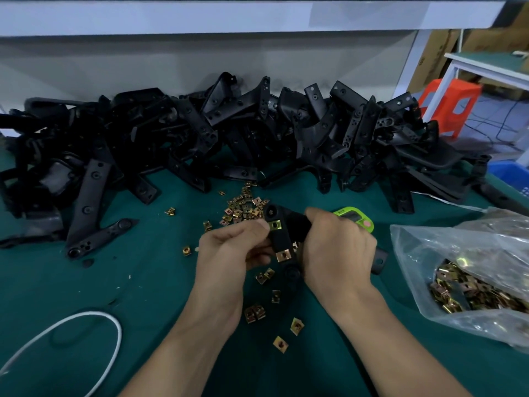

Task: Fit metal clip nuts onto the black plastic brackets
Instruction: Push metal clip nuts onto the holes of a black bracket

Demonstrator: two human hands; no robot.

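We hold the black bracket above the green counter, long axis near-to-far, round end pointing away. Right hand grip wraps its middle; left hand grip pinches a clip nut on its edge.

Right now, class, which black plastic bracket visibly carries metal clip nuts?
The bracket between left hand and right hand; only it shows two brass-coloured clip nuts fitted.

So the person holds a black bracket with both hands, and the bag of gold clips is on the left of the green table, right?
No. In the head view the bag of gold clips lies on the right of the green table. The left hand and right hand do hold the black bracket.
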